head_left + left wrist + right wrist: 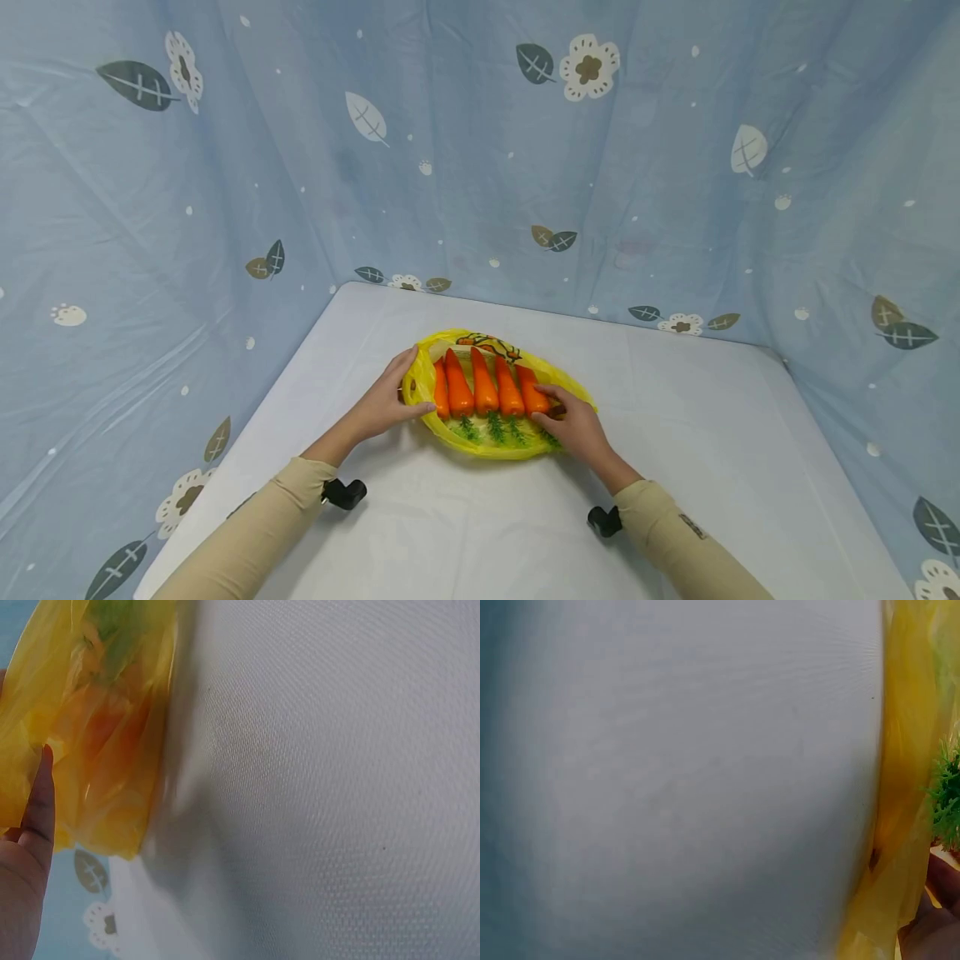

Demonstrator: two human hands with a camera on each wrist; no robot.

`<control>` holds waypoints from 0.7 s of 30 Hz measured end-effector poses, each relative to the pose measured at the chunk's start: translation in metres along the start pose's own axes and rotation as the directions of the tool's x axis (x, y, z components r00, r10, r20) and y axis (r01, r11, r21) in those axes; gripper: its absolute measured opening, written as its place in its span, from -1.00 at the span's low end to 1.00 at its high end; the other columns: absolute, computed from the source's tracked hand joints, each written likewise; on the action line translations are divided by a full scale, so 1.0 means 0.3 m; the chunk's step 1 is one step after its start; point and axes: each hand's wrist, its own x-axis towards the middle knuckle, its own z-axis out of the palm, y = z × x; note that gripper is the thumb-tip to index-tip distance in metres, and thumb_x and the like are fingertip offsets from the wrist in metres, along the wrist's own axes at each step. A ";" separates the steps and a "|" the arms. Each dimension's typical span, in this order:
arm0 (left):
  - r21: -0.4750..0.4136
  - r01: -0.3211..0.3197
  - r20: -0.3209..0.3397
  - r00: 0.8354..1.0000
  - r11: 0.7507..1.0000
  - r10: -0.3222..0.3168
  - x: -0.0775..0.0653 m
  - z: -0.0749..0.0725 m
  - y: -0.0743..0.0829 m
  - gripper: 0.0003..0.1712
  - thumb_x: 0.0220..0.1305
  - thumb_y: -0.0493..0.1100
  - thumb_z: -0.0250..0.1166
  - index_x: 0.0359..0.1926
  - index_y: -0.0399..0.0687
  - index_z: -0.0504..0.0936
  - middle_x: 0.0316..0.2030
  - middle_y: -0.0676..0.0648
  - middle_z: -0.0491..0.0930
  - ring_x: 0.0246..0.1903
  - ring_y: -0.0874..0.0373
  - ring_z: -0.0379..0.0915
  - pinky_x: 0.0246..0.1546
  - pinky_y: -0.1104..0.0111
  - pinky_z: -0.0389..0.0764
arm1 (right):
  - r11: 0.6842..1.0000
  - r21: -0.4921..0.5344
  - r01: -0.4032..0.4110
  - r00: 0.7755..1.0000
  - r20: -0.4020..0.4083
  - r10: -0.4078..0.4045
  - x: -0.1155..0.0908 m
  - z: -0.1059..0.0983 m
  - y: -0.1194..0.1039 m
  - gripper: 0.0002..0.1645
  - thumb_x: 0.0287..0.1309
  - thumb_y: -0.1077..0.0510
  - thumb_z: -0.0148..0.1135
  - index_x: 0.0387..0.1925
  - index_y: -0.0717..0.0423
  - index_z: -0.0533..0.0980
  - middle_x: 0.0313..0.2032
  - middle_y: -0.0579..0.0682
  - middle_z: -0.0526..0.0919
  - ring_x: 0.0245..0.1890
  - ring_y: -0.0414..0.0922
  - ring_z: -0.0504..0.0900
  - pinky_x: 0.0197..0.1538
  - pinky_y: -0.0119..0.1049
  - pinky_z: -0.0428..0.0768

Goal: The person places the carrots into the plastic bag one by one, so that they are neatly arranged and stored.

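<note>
A yellow plastic bag (495,452) lies spread on the table, wrapped around a shallow oval shape. Several orange carrots (483,387) with green tops (496,427) lie side by side in it, tips pointing away from me. My left hand (382,404) holds the bag's left edge, thumb over the near side and fingers around the far side. In the left wrist view, the thumb (41,799) presses against the yellow plastic. My right hand (577,427) reaches over the bag's right edge and grips the rightmost carrot (532,392) between thumb and fingers. The right wrist view shows little of that hand.
A white cloth covers the table (480,533). Blue curtains (480,150) with leaf and flower prints hang behind it and on both sides. Black wrist devices (604,522) sit under both sleeves.
</note>
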 end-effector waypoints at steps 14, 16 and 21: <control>0.003 -0.001 -0.007 1.000 1.000 0.001 -0.003 -0.001 -0.012 0.23 0.21 0.01 0.49 0.62 -0.21 -0.12 0.58 -0.29 -0.11 0.53 -0.29 -0.12 0.45 -0.19 0.05 | 0.996 -0.088 -0.029 0.999 -0.016 0.028 -0.005 -0.002 -0.023 -0.41 0.18 -0.04 0.49 0.18 0.08 0.56 -0.28 -0.09 0.66 -0.33 -0.16 0.60 -0.24 -0.25 0.62; 0.001 0.004 -0.008 1.000 1.000 -0.004 -0.003 0.000 -0.012 0.24 0.19 0.02 0.51 0.63 -0.19 -0.11 0.58 -0.27 -0.11 0.54 -0.27 -0.12 0.46 -0.17 0.04 | 0.997 -0.071 -0.034 0.999 0.002 0.034 -0.008 -0.013 -0.024 -0.42 0.23 -0.05 0.45 0.21 0.08 0.56 -0.27 -0.08 0.66 -0.31 -0.15 0.60 -0.24 -0.25 0.62; -0.004 0.009 -0.009 1.000 1.000 -0.009 -0.005 -0.003 -0.010 0.24 0.19 0.02 0.51 0.63 -0.18 -0.11 0.58 -0.27 -0.11 0.54 -0.27 -0.13 0.46 -0.18 0.03 | 0.998 -0.057 -0.037 0.999 0.033 0.039 -0.018 -0.035 -0.024 -0.47 0.39 -0.05 0.27 0.29 0.06 0.55 -0.11 -0.02 0.72 -0.18 -0.11 0.65 -0.14 -0.19 0.66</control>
